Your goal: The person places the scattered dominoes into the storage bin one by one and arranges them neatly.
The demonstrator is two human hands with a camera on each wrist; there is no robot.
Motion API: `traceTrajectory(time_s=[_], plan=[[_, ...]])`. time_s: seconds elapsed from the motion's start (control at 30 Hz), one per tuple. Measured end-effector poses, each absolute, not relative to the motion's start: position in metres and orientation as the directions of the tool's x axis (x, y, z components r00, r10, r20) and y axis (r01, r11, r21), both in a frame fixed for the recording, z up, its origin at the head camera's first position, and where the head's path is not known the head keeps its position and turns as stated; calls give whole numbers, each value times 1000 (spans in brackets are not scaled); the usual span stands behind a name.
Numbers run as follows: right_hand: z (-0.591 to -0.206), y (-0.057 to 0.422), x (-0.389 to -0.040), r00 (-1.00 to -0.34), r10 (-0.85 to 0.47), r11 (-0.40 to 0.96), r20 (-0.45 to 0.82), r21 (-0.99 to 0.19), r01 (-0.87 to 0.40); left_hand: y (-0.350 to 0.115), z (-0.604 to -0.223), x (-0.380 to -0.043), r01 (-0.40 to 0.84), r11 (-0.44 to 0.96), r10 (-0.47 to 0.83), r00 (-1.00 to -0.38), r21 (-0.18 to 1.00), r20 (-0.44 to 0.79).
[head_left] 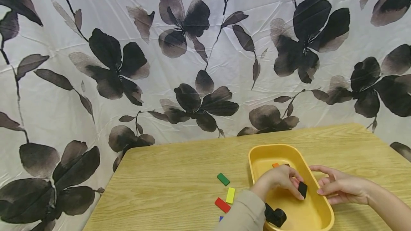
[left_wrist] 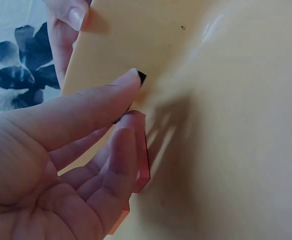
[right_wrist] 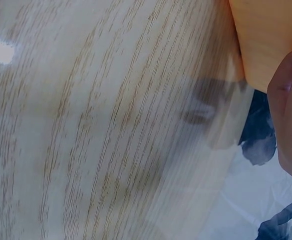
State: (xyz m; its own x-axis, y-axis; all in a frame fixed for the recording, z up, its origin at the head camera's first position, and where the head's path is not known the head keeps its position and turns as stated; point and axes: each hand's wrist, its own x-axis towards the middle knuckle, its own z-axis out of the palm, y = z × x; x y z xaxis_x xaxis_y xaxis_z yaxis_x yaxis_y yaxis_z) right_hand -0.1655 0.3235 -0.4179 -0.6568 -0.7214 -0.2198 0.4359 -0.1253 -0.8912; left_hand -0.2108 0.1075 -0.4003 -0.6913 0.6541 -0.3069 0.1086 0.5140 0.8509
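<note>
My left hand [head_left: 284, 181] reaches over the left side of a yellow plastic tray [head_left: 316, 208] and pinches a small black block [head_left: 302, 189] between thumb and fingers, close to the right wall. In the left wrist view only edges of that black block [left_wrist: 142, 77] show past the thumb. Behind those fingers are a red block [left_wrist: 144, 170] and an orange block [left_wrist: 119, 223], partly hidden. My right hand [head_left: 345, 188] holds the tray's right wall, thumb at the rim and fingers along the outside. The right wrist view catches just part of this hand [right_wrist: 290, 115] beside the tray's corner.
On the wooden table [head_left: 167, 184], left of the tray, lie a green block [head_left: 223, 179], a yellow block [head_left: 230, 195], a red block [head_left: 222, 205] and a blue block [head_left: 221, 218] mostly behind the sleeve. A black device [head_left: 277, 217] sits by the left cuff. Floral cloth [head_left: 237, 92] hangs behind.
</note>
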Motion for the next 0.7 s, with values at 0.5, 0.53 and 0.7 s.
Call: traceTrajectory(time_s=[0.5, 0.53, 0.7], plan=[[-417, 324, -165, -643, -735, -136, -216, -882, 451, 109, -404, -209, 168, 568, 641, -705, 806, -304], [-417, 324, -165, -642, -736, -138, -214, -881, 453, 109, -405, -210, 175, 571, 644, -701, 802, -305], [-417, 324, -165, -644, -733, -134, -220, -881, 454, 110, -405, -213, 185, 579, 642, -704, 794, -304]])
